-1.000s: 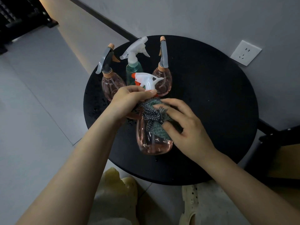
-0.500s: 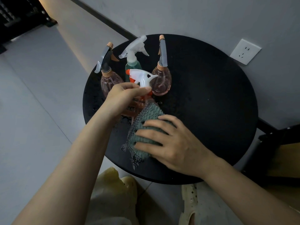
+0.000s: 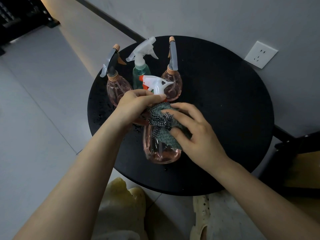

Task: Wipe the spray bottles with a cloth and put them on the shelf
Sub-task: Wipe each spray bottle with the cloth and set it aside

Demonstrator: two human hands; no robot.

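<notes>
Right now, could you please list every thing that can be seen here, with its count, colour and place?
pink bottle with white-and-orange trigger: 1, clear pink, held over the table's near middle
pink bottles with grey levers: 2, clear pink, tan collars, standing at the table's far side
green bottle: 1, clear green, white trigger, between those two
cloth: 1, grey-green with checked edge, on the held bottle
round table: 1, black
wall socket: 1, white, on the wall at right
slippers: pale yellow, on the floor below
left hand: grips the held bottle's neck
right hand: presses the cloth on the bottle
</notes>
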